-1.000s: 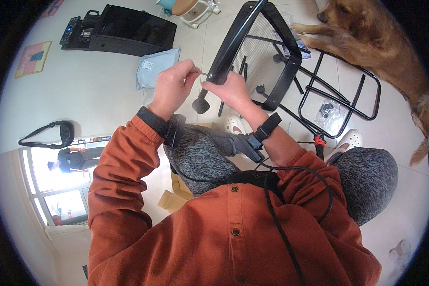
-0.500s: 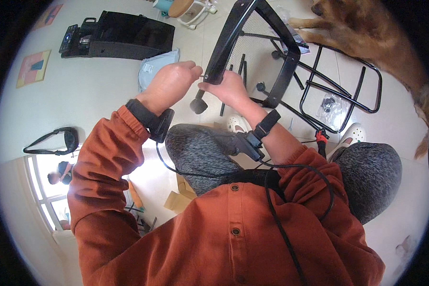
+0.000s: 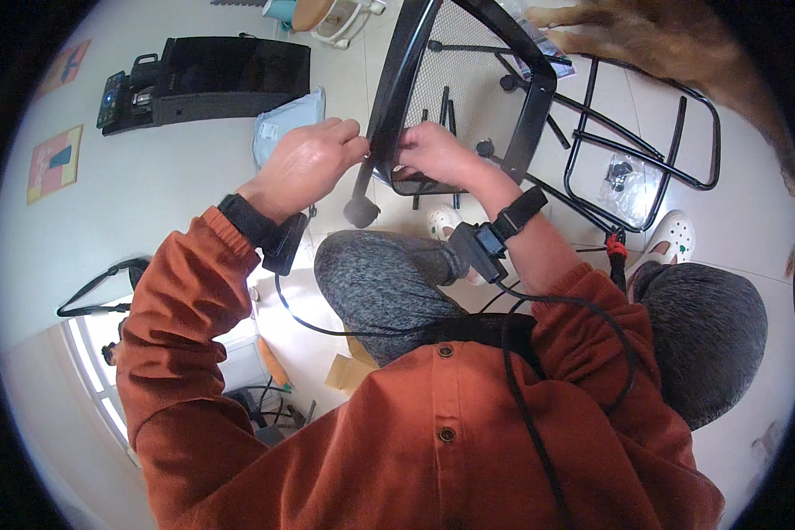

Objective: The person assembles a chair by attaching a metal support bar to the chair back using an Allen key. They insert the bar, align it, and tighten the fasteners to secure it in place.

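A black mesh chair panel [image 3: 526, 132] with a thick rigid frame stands tilted in front of me. My left hand [image 3: 314, 163] is closed at the outer side of its left bar, fingertips pinched together against it. Whatever small thing they hold is too hidden to name. On the inner side of the same bar, my right hand [image 3: 437, 155] has its fingers curled in close to the bar, and their tips are partly hidden. Below the hands, a short black rod ends in a rounded dark pad [image 3: 360, 211].
Black tubular frame parts [image 3: 715, 150] lie on the floor at right, with a clear plastic bag of small parts [image 3: 623, 181] among them. A brown dog [image 3: 645, 44] lies at the far right. A black cabinet-like unit [image 3: 230, 79] and a pale package [image 3: 287, 119] are at far left.
My right hand has shifted from gripping around the bar to its inner side, fingers curled in. The left hand stays pinched at the outer side. The view has shifted slightly.
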`<state>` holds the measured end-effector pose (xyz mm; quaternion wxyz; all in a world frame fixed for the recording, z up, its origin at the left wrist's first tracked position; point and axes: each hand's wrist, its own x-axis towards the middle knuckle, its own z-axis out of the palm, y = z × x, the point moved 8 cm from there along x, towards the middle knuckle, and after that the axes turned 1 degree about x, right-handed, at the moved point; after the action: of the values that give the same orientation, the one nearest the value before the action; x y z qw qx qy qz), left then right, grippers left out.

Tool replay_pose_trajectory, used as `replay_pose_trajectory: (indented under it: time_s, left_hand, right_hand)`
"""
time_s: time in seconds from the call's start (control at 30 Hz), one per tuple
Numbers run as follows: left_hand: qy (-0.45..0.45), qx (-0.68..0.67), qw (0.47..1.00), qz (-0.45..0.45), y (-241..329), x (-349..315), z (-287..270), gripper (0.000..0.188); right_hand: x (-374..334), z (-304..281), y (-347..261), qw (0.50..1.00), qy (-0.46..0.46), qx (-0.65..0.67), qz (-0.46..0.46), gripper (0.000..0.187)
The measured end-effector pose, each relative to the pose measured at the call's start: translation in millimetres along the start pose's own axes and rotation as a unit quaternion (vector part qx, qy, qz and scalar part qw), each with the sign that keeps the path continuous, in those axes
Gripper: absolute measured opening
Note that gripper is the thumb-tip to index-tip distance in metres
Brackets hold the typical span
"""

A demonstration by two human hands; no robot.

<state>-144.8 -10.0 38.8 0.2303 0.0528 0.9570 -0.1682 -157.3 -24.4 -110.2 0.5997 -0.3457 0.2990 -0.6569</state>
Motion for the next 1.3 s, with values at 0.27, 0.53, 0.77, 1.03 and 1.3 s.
replay_pose_trajectory:
  time_s: [0.27, 0.53, 0.77, 1.03, 1.3]
  left_hand:
    - [0.004, -0.052, 0.996, -0.069, -9.1, -3.0, 8.5, 0.009]
    - [-0.049, -0.198, 0.949, -0.239, -29.5, -6.0, 25.6, 0.019]
    - [-0.12, -0.317, 0.885, -0.319, -40.8, -8.4, 41.6, 0.026]
    - [-0.104, -0.322, 0.888, -0.31, -39.2, -8.1, 37.4, 0.017]
    - [0.034, -0.019, 0.998, -0.042, -5.6, -0.3, -4.1, 0.013]
  right_hand:
    - [-14.6, -5.2, -34.5, 0.932, 0.105, -0.295, -0.182, 0.012]
    - [-26.9, 5.3, -34.6, 0.871, 0.179, -0.349, -0.296, 0.006]
    - [-35.5, 7.8, -36.0, 0.839, 0.207, -0.38, -0.329, 0.005]
    - [-36.2, 5.9, -36.7, 0.851, 0.196, -0.365, -0.322, 0.005]
    - [-33.9, 4.1, -36.0, 0.856, 0.189, -0.366, -0.312, 0.006]
